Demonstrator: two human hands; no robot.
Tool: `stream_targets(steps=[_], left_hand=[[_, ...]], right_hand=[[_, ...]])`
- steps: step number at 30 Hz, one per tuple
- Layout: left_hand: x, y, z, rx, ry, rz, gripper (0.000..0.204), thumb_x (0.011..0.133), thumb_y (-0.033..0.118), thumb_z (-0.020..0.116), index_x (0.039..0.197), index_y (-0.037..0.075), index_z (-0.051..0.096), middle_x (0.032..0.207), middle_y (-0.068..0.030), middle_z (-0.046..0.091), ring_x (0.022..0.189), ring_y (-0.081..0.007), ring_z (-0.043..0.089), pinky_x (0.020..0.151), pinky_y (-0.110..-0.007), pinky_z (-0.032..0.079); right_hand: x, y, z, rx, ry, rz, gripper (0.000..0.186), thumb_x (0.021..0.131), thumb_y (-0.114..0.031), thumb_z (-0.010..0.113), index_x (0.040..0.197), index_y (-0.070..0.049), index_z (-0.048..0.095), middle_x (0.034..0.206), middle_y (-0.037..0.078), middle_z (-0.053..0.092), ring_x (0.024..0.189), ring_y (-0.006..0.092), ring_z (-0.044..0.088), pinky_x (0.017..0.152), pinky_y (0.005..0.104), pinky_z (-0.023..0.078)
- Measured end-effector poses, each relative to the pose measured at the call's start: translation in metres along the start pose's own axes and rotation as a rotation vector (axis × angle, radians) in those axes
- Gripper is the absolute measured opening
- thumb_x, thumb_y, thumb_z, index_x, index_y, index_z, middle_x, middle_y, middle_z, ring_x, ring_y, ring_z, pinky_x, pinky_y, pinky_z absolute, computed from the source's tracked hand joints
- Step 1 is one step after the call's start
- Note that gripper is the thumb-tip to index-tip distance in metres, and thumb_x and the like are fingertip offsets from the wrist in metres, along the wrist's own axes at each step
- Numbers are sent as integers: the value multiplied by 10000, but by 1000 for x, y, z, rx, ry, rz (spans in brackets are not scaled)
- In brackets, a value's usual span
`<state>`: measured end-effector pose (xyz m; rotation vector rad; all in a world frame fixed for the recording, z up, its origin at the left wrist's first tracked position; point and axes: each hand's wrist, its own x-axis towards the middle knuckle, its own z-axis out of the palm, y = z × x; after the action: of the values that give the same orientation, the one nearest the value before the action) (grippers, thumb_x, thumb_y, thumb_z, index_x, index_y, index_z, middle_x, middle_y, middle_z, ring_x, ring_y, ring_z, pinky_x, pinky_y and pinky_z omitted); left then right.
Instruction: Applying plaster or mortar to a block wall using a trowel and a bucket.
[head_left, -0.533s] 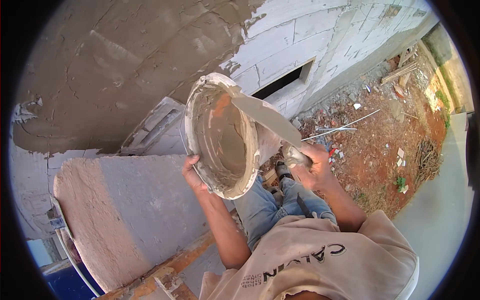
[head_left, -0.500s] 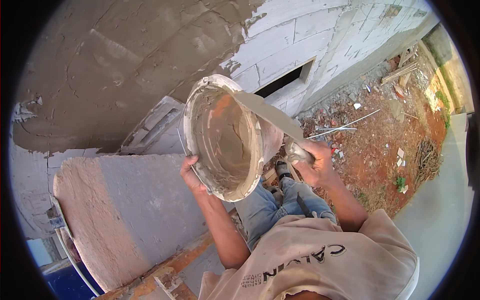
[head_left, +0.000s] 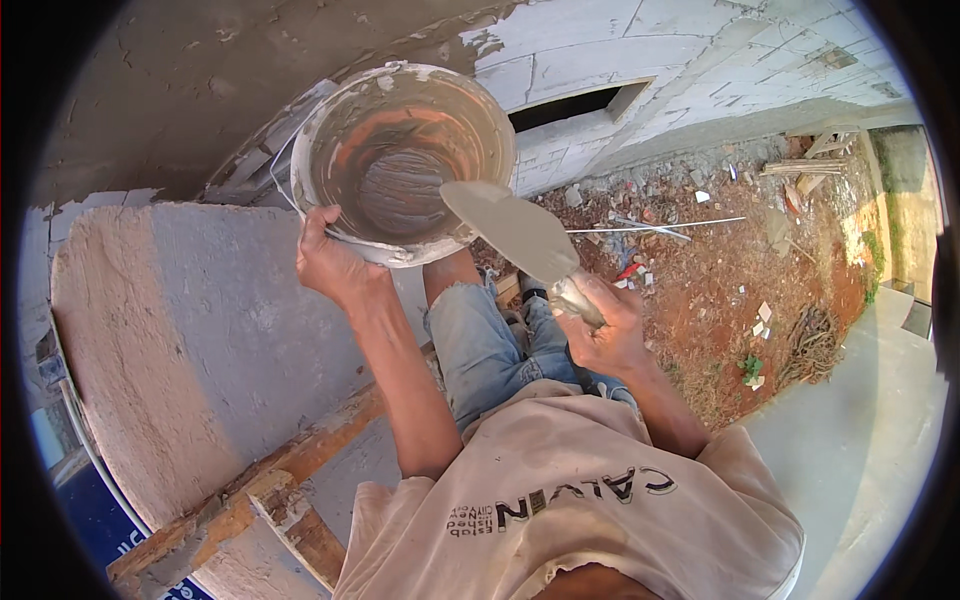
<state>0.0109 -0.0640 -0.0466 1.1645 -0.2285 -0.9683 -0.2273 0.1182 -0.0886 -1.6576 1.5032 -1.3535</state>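
Note:
My left hand [head_left: 333, 262] grips the near rim of a mortar-crusted bucket [head_left: 400, 247], which is tilted so its inside faces me. Grey mortar [head_left: 400, 190] with streaky marks coats the bottom, and orange shows on the inner wall. In my right hand [head_left: 607, 325] is the handle of a trowel [head_left: 520, 232], fingers wrapped round it. The trowel's broad blade carries a smooth grey layer, and its tip overlaps the bucket's right rim in view; whether it touches cannot be told. A thin wire handle [head_left: 284, 165] hangs at the bucket's left side.
Ahead rises a wall of pale blocks [head_left: 590, 55], partly covered with wet brown plaster [head_left: 200, 80], with a dark opening [head_left: 565, 108]. On the left stands a large grey board [head_left: 250, 300] beside wooden beams [head_left: 260, 480]. Debris-strewn red soil [head_left: 690, 290] lies below right.
The bucket has moved up and left in view, showing more of its bottom. The trowel has moved down and left, its blade face now turned more toward me.

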Motion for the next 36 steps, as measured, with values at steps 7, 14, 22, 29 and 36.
stream_targets(steps=[7, 14, 22, 29, 36], left_hand=[[-7, 11, 4, -101, 18, -39, 355, 740, -29, 624, 1072, -142, 675, 1097, -222, 704, 925, -336, 731, 782, -445, 635], [-11, 22, -12, -38, -148, -14, 212, 756, -32, 611, 922, -123, 707, 1084, -199, 734, 889, -272, 729, 821, -384, 619], [-37, 17, -2, 143, -194, 520, 92, 755, -124, 619, 713, -100, 697, 1149, -183, 769, 798, -119, 648, 689, -283, 506], [-57, 19, -5, 261, -301, 634, 110, 742, -112, 648, 800, -128, 740, 1180, -177, 773, 924, -157, 687, 790, -301, 528], [-64, 25, -14, 293, -344, 633, 212, 752, -128, 656, 925, -135, 778, 1141, -160, 774, 888, -135, 677, 784, -280, 518]], right_hand=[[-23, -9, 24, -129, -85, 64, 409, 806, -78, 792, 1194, 15, 702, 980, 207, 765, 771, 344, 770, 678, 395, 611], [24, 27, -19, -138, 36, 148, 391, 863, -79, 756, 1228, 51, 705, 974, 209, 778, 778, 314, 781, 683, 381, 604], [12, -64, -34, -168, -318, 272, 394, 927, -84, 758, 1283, 71, 697, 961, 213, 791, 772, 244, 772, 708, 354, 591], [26, -92, -20, -398, -501, 353, 310, 927, -199, 719, 1175, -13, 702, 820, 221, 737, 766, 413, 732, 733, 528, 568], [53, -31, -37, -780, -389, 187, 349, 919, -253, 687, 1185, -28, 712, 753, 205, 702, 703, 406, 709, 691, 525, 564]])
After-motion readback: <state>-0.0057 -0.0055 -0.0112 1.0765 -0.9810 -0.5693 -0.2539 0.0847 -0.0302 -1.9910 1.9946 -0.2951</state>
